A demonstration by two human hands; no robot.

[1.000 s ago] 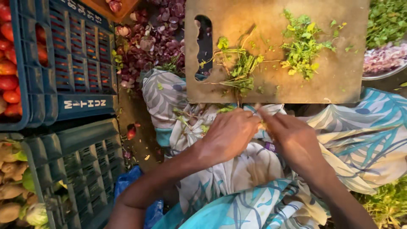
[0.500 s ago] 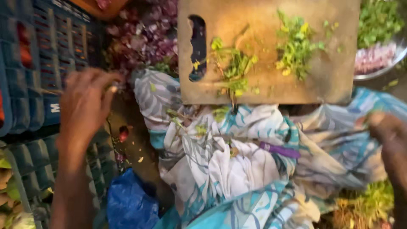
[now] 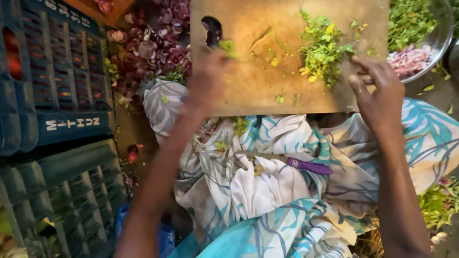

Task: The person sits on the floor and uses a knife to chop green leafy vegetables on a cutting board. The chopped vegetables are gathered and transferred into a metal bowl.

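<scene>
A wooden cutting board [image 3: 258, 86] lies across my lap, which is draped in leaf-print cloth [image 3: 267, 191]. My left hand [image 3: 208, 76], blurred by motion, is over the board's left part beside the handle slot, fingers closed on a green herb sprig [image 3: 227, 46]. My right hand [image 3: 377, 93] rests at the board's right edge with fingers apart, holding nothing, just right of a pile of chopped green herbs [image 3: 322, 48]. A knife with a purple handle [image 3: 308, 166] lies loose on the cloth below the board.
A metal bowl [image 3: 442, 36] of chopped onion and greens stands at the top right. Purple onion peels [image 3: 153, 48] are heaped left of the board. Blue crates [image 3: 62, 71] and a dark green crate [image 3: 71, 191] fill the left side. More greens [image 3: 437, 205] lie at the lower right.
My left hand swung from the blue crate at the left onto the board. My right hand rose from the lower right to the board's edge. The loose stems on the board's left are mostly gone.
</scene>
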